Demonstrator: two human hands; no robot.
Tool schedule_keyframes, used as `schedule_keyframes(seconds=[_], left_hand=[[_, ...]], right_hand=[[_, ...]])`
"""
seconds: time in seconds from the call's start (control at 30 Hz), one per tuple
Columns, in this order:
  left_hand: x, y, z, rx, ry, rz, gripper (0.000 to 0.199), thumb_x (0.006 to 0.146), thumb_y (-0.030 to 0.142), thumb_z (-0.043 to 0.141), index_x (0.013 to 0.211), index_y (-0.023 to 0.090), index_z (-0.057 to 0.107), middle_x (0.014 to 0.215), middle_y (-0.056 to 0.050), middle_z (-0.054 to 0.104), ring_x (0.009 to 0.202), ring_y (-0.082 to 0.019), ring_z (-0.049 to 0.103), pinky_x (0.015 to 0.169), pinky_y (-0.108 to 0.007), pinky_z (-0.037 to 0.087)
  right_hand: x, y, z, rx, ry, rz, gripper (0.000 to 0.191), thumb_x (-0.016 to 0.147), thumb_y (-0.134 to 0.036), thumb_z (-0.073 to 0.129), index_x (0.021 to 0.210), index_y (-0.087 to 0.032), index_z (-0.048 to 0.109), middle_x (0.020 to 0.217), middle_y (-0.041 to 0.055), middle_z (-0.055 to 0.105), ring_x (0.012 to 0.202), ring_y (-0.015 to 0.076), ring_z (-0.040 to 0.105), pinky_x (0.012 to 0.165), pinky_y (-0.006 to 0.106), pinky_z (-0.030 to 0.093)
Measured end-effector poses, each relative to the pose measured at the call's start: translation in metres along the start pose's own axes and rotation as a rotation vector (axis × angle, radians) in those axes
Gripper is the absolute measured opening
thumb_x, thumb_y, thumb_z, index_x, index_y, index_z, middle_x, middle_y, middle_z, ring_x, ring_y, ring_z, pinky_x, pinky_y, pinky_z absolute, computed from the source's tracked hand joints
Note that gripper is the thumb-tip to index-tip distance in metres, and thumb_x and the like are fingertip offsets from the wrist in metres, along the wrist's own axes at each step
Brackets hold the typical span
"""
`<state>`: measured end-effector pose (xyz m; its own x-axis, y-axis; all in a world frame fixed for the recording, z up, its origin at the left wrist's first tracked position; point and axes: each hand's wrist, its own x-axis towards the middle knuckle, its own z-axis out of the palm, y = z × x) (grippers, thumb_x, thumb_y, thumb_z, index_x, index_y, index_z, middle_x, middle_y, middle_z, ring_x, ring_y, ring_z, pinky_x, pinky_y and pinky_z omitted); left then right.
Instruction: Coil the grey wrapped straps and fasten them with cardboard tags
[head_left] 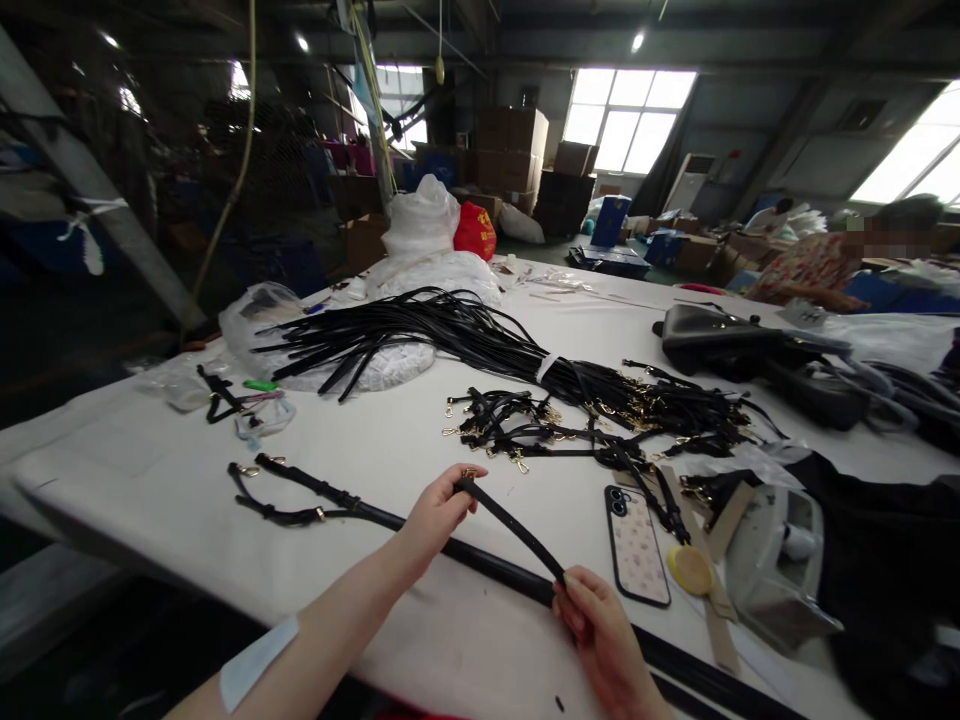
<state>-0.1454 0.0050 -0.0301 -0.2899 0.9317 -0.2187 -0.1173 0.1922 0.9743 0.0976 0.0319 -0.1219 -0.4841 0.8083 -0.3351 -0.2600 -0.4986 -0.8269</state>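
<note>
A short black strap (516,528) with a gold buckle is stretched between my two hands above the white table. My left hand (442,500) pinches its buckle end, and my right hand (589,612) grips the lower end. Beneath them, long black straps (495,568) run diagonally across the table toward the lower right. To the left of my left hand lies a joined black strap (300,490) with gold clasps. Beyond my hands is a heap of short black straps with gold hooks (525,430), beside a tied bundle of long black straps (450,330).
A phone in a patterned case (637,548) lies right of my right hand, near a yellow disc (691,570) and a clear plastic container (776,560). Black bags (720,345) lie at the right. Plastic bags (420,230) stand at the back. Another person (814,262) sits at the far right.
</note>
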Motion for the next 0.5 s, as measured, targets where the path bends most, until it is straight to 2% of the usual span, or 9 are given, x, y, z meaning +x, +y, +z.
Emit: schedule_keyframes(seconds=[0.17, 0.3, 0.5], left_hand=[[-0.004, 0.005, -0.006, -0.090, -0.035, 0.109, 0.038, 0.086, 0.037, 0.042, 0.109, 0.013, 0.059, 0.068, 0.002, 0.048, 0.051, -0.008, 0.025, 0.048, -0.024, 0.014], [-0.006, 0.008, -0.002, -0.073, -0.009, 0.081, 0.046, 0.092, 0.050, 0.036, 0.100, 0.014, 0.064, 0.064, 0.003, 0.043, 0.052, -0.009, 0.026, 0.048, -0.024, 0.016], [-0.010, 0.018, 0.003, 0.080, 0.025, 0.098, 0.045, 0.087, 0.056, 0.047, 0.087, 0.014, 0.065, 0.059, 0.004, 0.037, 0.056, -0.011, 0.029, 0.050, -0.024, 0.018]], right_hand=[[0.000, 0.000, 0.001, -0.008, 0.012, 0.000, 0.035, 0.073, -0.048, 0.076, 0.070, -0.015, 0.068, 0.044, -0.0078, 0.035, 0.050, 0.0092, 0.034, 0.059, 0.024, 0.035], [0.000, -0.001, 0.003, -0.012, -0.010, -0.003, 0.034, 0.074, -0.046, 0.076, 0.070, -0.014, 0.067, 0.043, -0.0078, 0.034, 0.049, 0.0089, 0.031, 0.055, 0.023, 0.031], [0.002, -0.001, 0.001, -0.014, -0.040, -0.022, 0.032, 0.076, -0.045, 0.074, 0.070, -0.014, 0.068, 0.042, -0.0081, 0.035, 0.047, 0.0080, 0.028, 0.055, 0.024, 0.030]])
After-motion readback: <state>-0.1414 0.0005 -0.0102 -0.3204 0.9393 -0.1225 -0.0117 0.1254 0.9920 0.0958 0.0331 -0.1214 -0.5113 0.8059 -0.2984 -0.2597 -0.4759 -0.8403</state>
